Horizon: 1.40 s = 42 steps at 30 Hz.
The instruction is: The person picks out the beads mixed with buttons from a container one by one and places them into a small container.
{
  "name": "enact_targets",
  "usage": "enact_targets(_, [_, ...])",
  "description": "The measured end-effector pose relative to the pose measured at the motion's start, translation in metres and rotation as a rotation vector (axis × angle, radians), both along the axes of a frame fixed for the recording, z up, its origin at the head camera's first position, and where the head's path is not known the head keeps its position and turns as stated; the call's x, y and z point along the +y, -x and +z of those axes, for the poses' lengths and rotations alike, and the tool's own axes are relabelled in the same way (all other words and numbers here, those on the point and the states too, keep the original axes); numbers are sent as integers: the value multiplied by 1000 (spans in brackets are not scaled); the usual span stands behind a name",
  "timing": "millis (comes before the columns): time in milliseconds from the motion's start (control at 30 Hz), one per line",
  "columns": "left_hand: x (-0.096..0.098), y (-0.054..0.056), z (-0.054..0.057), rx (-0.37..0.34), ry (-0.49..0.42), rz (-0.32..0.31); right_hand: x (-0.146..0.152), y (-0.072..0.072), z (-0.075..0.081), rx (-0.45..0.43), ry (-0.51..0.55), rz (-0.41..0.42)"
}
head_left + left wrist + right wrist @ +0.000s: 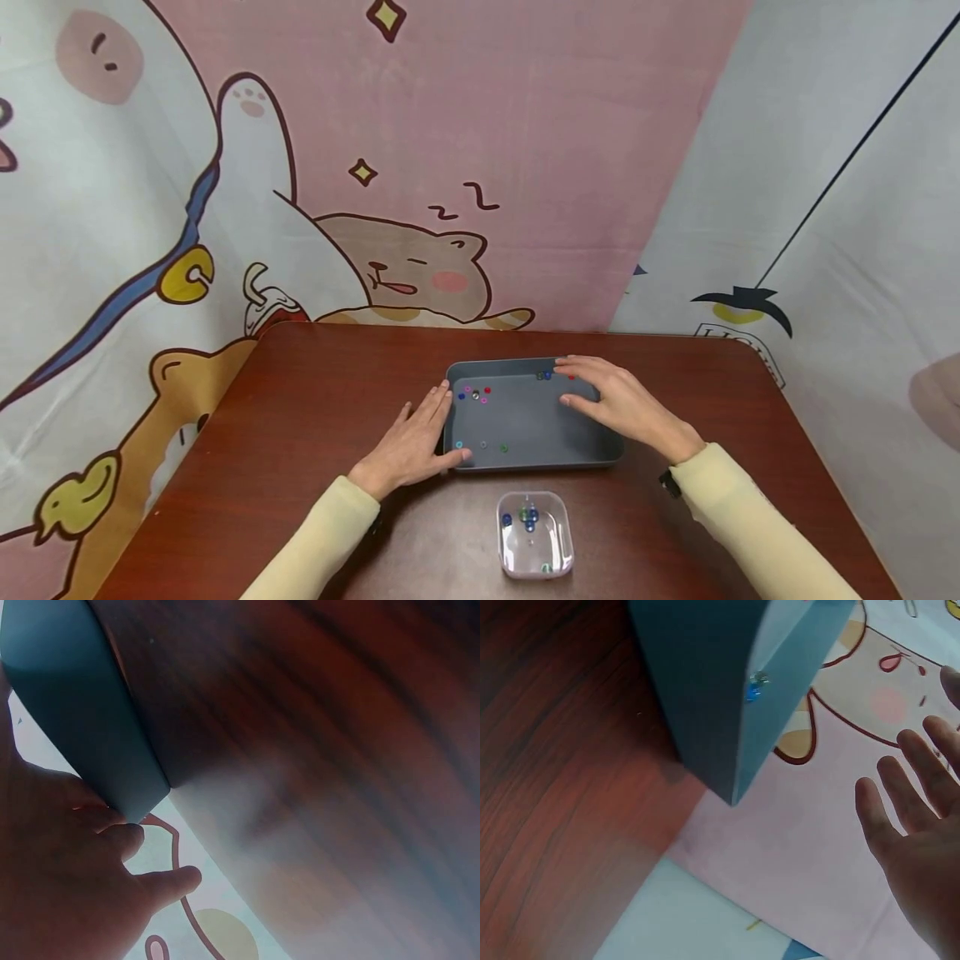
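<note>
**Left hand [408, 446] on tray [555, 425], right hand [626, 404] over it, neither gripping**

Clock = head view, tray centre. Gray tray sat on the brown bench [337, 375]. Left hand at 9 o'clock: fingers straight, laid against the side wall, thumb spread toward the near corner. Right hand at 2 o'clock: fingers relaxed and parted, thumb well away from them, nothing seen in its hold.

Beads in tray:
- 10 o'clock: loose cluster [476, 395], pink, red, blue, silver.
- 8 o'clock: spaced row [504, 448], light blue, gray, green.
- 12 o'clock: dark and blue beads [547, 375] by the far wall.
- 1 o'clock: red bead [572, 377] just beside the right fingers.

Clear box [543, 550] stood at 6 o'clock, apart from the tray, holding blue and green beads [531, 526]. Cartoon-print cloth [525, 167] hung beyond the bench at 12.
</note>
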<state>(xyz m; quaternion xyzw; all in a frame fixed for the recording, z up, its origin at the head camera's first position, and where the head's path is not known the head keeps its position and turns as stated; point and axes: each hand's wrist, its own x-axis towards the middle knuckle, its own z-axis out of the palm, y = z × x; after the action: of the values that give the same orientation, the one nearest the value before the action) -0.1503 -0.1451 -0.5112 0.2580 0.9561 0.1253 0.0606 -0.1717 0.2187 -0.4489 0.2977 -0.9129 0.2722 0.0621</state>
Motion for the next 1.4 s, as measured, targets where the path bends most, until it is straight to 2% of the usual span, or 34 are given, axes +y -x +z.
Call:
enact_targets(300, [0, 0, 0, 9, -4, -5, -3, 23, -22, -122, -67, -16])
enact_targets(633, [-1, 0, -2, -1, -6, 3, -8, 40, -39, -138, -110, -15])
enact_targets(1000, [-1, -1, -2, -3, -10, 4, -13, 49, -53, -154, -162, -56])
enact_targets(1400, [-1, 0, -3, -7, -2, 6, -14, 51, -57, -177, -167, -69])
